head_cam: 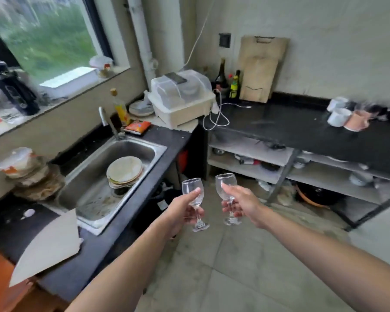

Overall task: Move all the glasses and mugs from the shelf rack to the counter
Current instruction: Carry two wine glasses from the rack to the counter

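Two wine glasses are held over the floor [234,266], short of the dark bench's [291,127] front edge. The left hand [182,213] curls round the left glass [192,190] at bowl and stem; the right hand [240,200] grips the right glass [226,182] likewise. Both glasses are upright, side by side, apart. White mugs [339,117] and a pink mug [356,122] sit toward the bench's right end.
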`<action>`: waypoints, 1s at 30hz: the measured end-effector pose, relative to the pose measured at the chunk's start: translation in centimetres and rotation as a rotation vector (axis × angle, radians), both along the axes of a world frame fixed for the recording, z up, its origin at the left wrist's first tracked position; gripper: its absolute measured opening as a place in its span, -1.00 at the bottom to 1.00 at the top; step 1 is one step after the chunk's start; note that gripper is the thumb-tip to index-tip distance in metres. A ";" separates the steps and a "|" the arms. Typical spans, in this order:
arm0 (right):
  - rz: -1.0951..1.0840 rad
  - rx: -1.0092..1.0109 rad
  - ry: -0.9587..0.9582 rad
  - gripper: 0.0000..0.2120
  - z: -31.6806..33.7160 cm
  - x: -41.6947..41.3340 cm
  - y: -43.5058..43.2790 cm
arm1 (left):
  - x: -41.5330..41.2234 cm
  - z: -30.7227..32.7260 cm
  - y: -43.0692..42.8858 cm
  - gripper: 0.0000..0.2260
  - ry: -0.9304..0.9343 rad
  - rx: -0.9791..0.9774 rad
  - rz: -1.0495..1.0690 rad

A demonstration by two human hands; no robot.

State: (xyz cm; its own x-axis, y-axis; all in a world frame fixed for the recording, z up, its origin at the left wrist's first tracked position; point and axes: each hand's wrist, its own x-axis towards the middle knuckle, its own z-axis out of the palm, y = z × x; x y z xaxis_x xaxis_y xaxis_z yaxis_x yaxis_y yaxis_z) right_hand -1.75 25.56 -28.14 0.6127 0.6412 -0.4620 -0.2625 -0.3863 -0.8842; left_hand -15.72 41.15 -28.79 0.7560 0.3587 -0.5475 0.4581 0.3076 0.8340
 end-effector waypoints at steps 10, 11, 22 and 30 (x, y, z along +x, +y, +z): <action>-0.321 0.049 -0.001 -0.58 -0.6 14.8 -11.3 | 19.6 0.9 -6.3 -0.58 -0.044 0.049 -0.293; -0.349 0.050 -0.002 -0.57 -0.9 16.1 -11.8 | 21.4 0.7 -6.4 -0.55 -0.046 0.053 -0.323; -0.722 0.051 -0.094 -0.56 0.0 34.1 -15.0 | 45.6 1.4 -6.8 -0.58 -0.127 0.067 -0.569; -0.915 0.026 -0.099 -0.54 -0.4 41.8 -19.3 | 60.1 2.0 -11.0 -0.55 -0.116 0.083 -0.696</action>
State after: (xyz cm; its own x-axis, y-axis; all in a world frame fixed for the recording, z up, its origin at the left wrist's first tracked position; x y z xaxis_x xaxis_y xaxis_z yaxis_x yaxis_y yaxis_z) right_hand 40.07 6.24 -28.49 0.9222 -0.1034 -0.3727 -0.3787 -0.0449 -0.9244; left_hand 44.36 30.20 -26.84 0.8766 -0.1919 -0.4412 0.4317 -0.0909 0.8974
